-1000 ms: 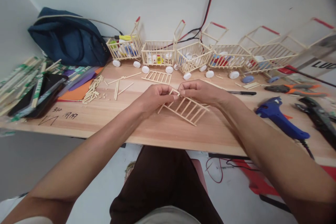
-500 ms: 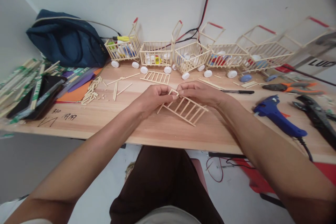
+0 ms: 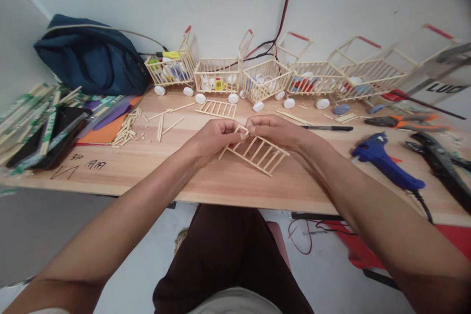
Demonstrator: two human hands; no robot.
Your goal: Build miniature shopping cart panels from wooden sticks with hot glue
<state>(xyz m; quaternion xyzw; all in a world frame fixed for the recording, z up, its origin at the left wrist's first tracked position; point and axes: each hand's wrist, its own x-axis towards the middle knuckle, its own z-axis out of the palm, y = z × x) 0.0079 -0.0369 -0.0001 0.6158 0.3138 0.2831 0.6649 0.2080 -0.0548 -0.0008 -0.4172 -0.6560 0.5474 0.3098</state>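
A small ladder-like panel of wooden sticks [image 3: 259,154] rests tilted on the wooden table [image 3: 228,181] in front of me. My left hand [image 3: 211,137] pinches its upper left corner. Meeting it at the same corner, my right hand [image 3: 277,131] pinches the top rail with fingertips pressed together. A second stick panel [image 3: 217,108] lies flat just behind my hands. Loose sticks [image 3: 162,125] lie to the left of it.
Several stick-built carts with white wheels [image 3: 265,81] line the wall. A blue glue gun [image 3: 386,162], a black pen [image 3: 327,128], orange pliers [image 3: 405,120] and black tools [image 3: 441,164] lie at right. A blue bag [image 3: 88,56] and wrapped stick bundles [image 3: 33,117] sit at left.
Both hands keep their pinch on the panel's corner; the view has shifted very slightly, nothing else has moved.
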